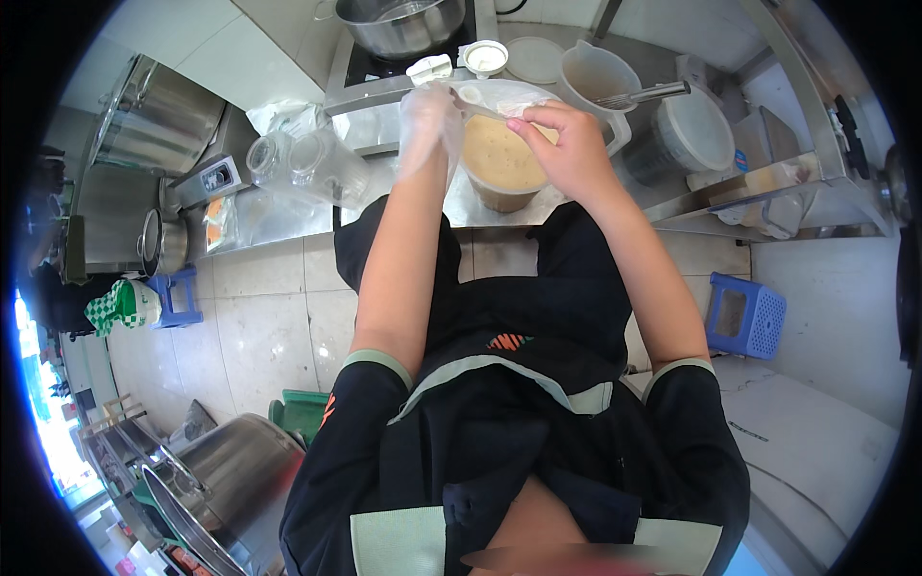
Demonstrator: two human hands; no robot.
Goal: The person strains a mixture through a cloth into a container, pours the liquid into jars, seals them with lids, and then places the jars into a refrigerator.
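A loose clear plastic glove covers my left hand [430, 119], which is at the left rim of a plastic tub [504, 196] of tan, bubbly liquid [500, 153]. My bare right hand [565, 144] is over the tub's right side, its thumb and index finger pinching the end of a thin utensil handle [481, 109]. The utensil's other end reaches my left hand; whether that hand grips it is hard to tell. Crumpled clear film [524, 102] lies by my right fingertips. Behind the tub stand a small white cup [485, 57] and a white plastic piece [429, 69].
A measuring jug [601, 72] with a whisk [645, 95] stands right of the tub, beside a lidded container [695, 129]. Clear plastic jars [324, 164] lie to the left. A steel pot [403, 29] sits on the cooktop behind. A metal shelf frame [828, 137] borders the right.
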